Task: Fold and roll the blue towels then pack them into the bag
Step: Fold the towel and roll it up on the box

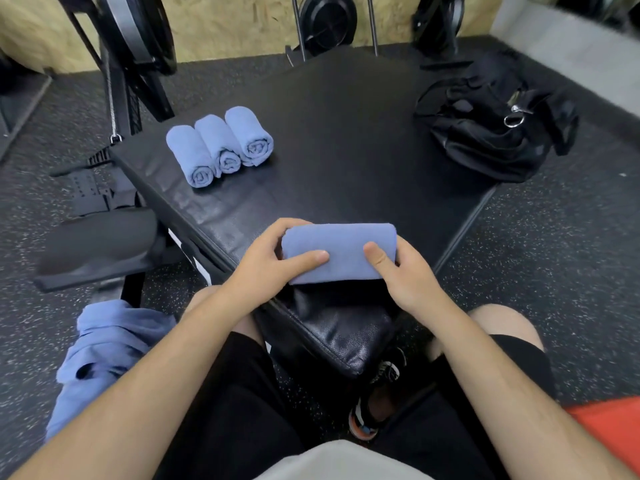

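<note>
Black padded surface (311, 140) near a bag (491, 133); left hand (266, 261) and right hand (405, 271) grip a rolled blue towel (341, 252) between them.

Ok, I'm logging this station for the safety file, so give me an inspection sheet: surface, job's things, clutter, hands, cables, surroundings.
Surface: black padded platform, one corner toward the person.
Job's things: three rolled towels side by side at far left; fourth towel rolled at the near edge; loose towels heaped at lower left; bag on the far right corner.
Clutter: nothing seen.
Hands: left hand and right hand grip the fourth towel's ends.
Cables: cable with a clip hangs by the machine at left.
Surroundings: speckled floor, plates against the back wall.
</note>
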